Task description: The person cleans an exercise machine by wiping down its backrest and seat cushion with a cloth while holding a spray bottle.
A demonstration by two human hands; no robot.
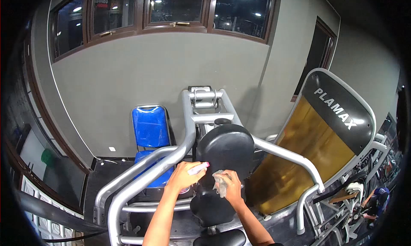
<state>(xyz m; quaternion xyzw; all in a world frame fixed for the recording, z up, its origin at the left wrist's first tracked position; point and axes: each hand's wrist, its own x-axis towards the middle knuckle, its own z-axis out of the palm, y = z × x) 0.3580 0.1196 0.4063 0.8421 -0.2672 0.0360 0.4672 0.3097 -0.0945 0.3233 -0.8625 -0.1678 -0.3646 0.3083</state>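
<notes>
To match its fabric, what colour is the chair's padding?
The padding is blue, best seen in head view.

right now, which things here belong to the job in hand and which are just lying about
In use, it seems:
- white bottle with pink tip, in the left hand
- cloth, in the right hand
- black pad, behind both hands

Apparently not involved:
- blue chair, by the wall
- plamax panel, to the right
</notes>
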